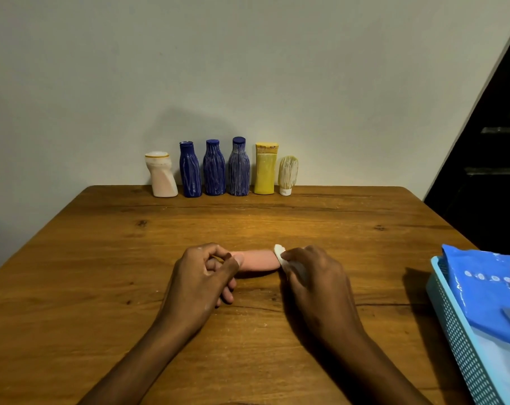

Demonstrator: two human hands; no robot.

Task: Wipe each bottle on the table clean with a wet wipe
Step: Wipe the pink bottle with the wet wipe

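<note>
Pink bottle (255, 260) lies sideways near table (102, 258) centre; left hand (202, 277) pinches one end to steady it, while right hand (312, 276) grips the wet wipe (280, 254) against the other. Six streaked bottles (214, 168) wait at the far edge.

Grainy wooden worktop (102, 258) with a soft sheen, knots showing; matt pink plastic bottle (256, 260); perforated pale-blue plastic basket (458, 340) at the right edge; glossy blue wrapper (481, 290).
</note>
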